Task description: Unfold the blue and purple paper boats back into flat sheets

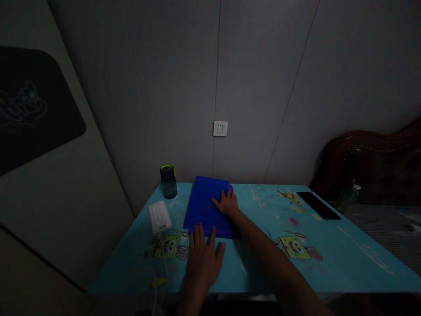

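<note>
A stack of dark blue sheets point(204, 202) lies flat on the table, with purple edges showing along its right side and near side. My right hand point(227, 204) rests on the upper right part of the stack, fingers spread. Closer to me, my left hand point(204, 254) lies flat with its fingers apart, the fingertips at the near edge of the stack. Neither hand grips anything. Whether the blue pieces are paper or another sheet material, I cannot tell.
A white power bank point(159, 217) with a cable lies left of the stack, and a water bottle point(169, 182) stands behind it. Toward the right is a black phone point(318, 205). A clear bottle point(349, 197) is beyond the right edge of the cartoon-printed tabletop point(256, 263). A wall with a socket point(220, 128) rises behind.
</note>
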`<state>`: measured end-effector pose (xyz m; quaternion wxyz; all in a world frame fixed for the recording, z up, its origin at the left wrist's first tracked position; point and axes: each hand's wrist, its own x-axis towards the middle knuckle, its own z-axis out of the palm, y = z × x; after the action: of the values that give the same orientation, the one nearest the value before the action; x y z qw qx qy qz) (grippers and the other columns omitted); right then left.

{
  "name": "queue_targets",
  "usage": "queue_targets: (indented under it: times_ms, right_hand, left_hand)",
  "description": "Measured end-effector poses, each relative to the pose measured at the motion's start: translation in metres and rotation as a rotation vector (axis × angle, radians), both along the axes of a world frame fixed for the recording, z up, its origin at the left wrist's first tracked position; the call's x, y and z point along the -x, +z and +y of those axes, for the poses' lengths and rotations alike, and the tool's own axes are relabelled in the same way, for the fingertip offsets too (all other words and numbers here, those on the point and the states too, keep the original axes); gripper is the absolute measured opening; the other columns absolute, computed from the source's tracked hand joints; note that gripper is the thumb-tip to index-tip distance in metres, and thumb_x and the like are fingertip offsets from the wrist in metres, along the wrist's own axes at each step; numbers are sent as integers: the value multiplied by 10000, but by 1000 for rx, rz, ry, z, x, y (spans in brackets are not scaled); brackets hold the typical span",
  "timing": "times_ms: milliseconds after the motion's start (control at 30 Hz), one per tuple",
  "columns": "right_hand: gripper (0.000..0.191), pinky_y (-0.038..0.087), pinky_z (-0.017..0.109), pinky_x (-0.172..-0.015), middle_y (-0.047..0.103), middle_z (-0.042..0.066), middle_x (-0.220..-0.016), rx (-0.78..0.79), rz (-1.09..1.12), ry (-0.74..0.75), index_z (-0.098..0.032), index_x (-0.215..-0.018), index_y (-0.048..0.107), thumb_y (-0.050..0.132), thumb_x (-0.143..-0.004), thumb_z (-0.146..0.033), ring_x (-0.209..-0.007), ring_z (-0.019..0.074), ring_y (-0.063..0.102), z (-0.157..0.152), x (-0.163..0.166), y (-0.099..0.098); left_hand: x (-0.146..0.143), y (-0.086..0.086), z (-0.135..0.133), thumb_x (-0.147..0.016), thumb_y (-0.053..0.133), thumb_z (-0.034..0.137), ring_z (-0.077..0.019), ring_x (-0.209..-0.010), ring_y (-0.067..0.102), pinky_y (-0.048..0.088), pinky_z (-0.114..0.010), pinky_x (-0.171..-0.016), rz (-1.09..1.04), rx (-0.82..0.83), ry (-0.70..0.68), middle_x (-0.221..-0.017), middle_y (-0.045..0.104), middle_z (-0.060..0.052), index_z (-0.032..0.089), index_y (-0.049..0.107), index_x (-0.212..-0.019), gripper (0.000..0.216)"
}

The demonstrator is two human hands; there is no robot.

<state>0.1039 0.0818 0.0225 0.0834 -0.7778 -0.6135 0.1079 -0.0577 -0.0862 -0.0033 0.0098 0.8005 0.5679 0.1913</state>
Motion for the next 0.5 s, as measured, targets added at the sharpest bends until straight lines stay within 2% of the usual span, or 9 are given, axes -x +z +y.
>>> queue_targets:
  times_ms: [67,167,233,300,367,433,500]
  right_hand:
    - [963,22,542,-1152,169,233,-1604,-25,3,3,-87,-1536,268,251,-871,-783,-1474,424,94,-10,-8,13]
    - [804,53,495,-1167,275,185,-1585,-242,-27,88,-119,-1480,407,304,-925,-693,-1478,381,125,-42,-34,27]
    - [663,110,445,-1171,375,158,-1542,-383,-13,123,-134,-1422,490,308,-972,-584,-1458,322,219,-73,-59,28]
    - [565,223,383,-1142,517,154,-1433,-484,46,125,-133,-1339,574,294,-996,-484,-1360,270,400,-105,-83,21]
    - [517,311,345,-1089,629,151,-1292,-556,117,81,-120,-1250,634,301,-994,-422,-1219,248,533,-131,-104,9]
    - [491,374,331,-1026,688,155,-1181,-594,190,-5,-105,-1152,685,324,-974,-386,-1118,252,597,-145,-118,-4]
    - [492,436,302,-924,726,143,-1086,-595,307,-66,-107,-1076,711,324,-961,-387,-1014,239,645,-148,-127,-12]
  left_hand:
    - [0,3,-3,-957,362,555,-398,-1456,242,243,-610,-1134,-5,-37,-16,-1552,339,-200,185,433,-1468,636]
    - [0,8,-9,-953,397,533,-398,-1465,215,227,-604,-1143,-27,-91,-16,-1567,299,-215,154,400,-1483,651]
    - [0,12,-14,-951,422,507,-401,-1467,203,216,-607,-1147,-50,-141,-14,-1568,282,-231,130,382,-1488,658]
    - [1,17,-20,-951,444,455,-389,-1465,212,223,-591,-1153,-84,-201,-30,-1558,301,-233,109,389,-1477,632]
    - [2,21,-24,-958,444,375,-350,-1433,297,275,-529,-1154,-126,-244,-78,-1503,398,-212,102,480,-1408,527]
    - [2,23,-28,-961,437,316,-293,-1335,437,358,-456,-1119,-152,-245,-173,-1386,525,-169,131,591,-1284,403]
    - [3,22,-30,-957,449,292,-244,-1221,530,421,-410,-1068,-152,-211,-295,-1278,600,-121,173,640,-1194,326]
